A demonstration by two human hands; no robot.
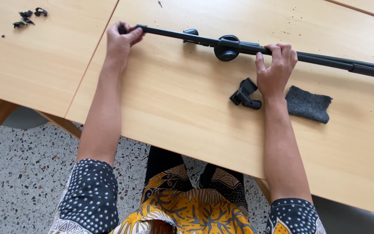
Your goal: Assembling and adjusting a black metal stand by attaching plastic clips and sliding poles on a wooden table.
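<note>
On smooth wood table (174, 112): hands grip slim black metal rod (204, 40).

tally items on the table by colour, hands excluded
Black: 3 – long boom pole gripped by left hand and right hand, clip holder, cluster of small broken bits (counted as one)
Dark grey: 1 – cloth pad
Total: 4

Likely an office or classroom: plain light wooden tables (187, 112) pushed together over speckled terrazzo floor (18, 182).
</note>
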